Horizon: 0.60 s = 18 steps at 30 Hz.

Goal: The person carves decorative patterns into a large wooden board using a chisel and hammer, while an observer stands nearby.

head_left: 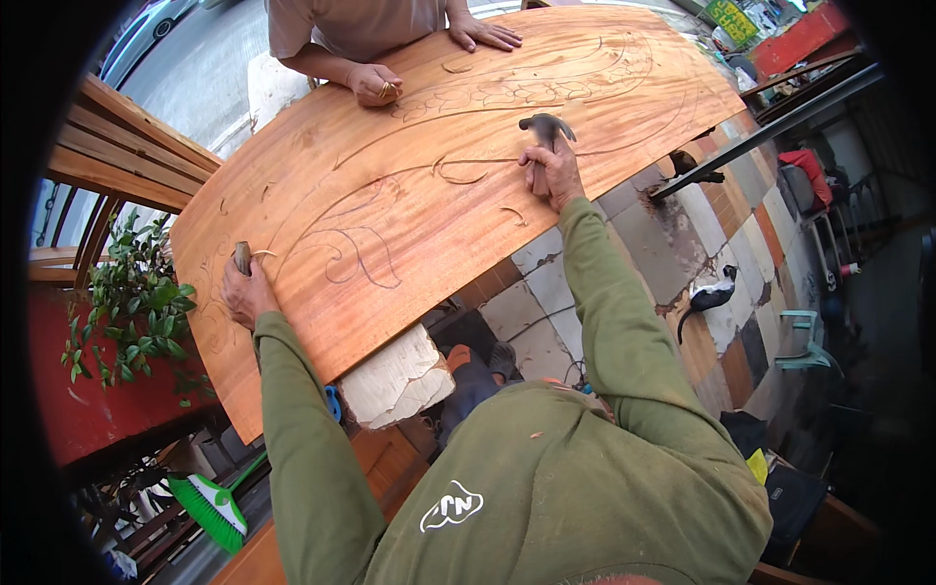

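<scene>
A broad wooden panel (429, 253) bears pencilled scrolls and leaves with carved grooves. My left hand (249, 290) is closed on a short wooden-coloured tool (243, 256), probably a chisel, held against the panel's left part, beside a curled shaving (263, 253). My right hand (556, 171) grips a claw hammer (542, 127) by its handle, over the panel's right middle. Loose curled shavings (458, 171) lie about on the wood.
A co-worker (356, 29) stands across the panel, hands (375, 86) on it. A pale block (390, 380) juts from beneath the near edge. A plant (127, 312) and green broom (210, 507) are at left; a cat (712, 292), chair (799, 336) and metal bar (770, 132) at right.
</scene>
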Tool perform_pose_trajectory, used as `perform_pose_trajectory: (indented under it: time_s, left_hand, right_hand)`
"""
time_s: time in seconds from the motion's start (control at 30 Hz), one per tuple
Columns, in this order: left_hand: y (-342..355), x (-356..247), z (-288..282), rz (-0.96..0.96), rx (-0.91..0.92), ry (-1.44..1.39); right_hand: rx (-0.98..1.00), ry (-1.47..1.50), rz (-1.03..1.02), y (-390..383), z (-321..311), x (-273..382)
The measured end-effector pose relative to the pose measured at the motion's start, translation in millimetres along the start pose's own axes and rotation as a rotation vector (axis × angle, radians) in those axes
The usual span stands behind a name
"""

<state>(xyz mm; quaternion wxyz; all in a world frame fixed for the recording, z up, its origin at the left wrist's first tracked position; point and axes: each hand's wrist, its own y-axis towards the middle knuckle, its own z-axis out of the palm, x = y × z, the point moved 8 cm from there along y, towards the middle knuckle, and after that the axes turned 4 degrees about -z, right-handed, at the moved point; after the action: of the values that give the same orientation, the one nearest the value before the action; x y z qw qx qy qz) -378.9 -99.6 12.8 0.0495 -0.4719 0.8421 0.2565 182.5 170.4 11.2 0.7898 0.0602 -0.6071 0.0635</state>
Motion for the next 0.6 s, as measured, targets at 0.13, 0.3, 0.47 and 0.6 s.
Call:
perform_pose_trajectory:
  time_s: [0.13, 0.3, 0.47, 0.6]
  left_hand:
    - [-2, -1, -1, -0.032, 0.011, 0.008]
    - [5, 2, -1, 0.043, -0.047, -0.006]
    - [-1, -3, -1, 0.016, -0.026, -0.04]
    - [3, 1, -5, 0.055, -0.064, -0.023]
  right_hand:
    - [-0.017, -0.047, -0.001, -1, -1, -3]
    - [-0.012, -0.046, -0.025, -2, 5, 0]
    - [-0.038, -0.068, 0.003, -1, -2, -6]
    - [-0.025, -0.06, -0.01, -1, 5, -4]
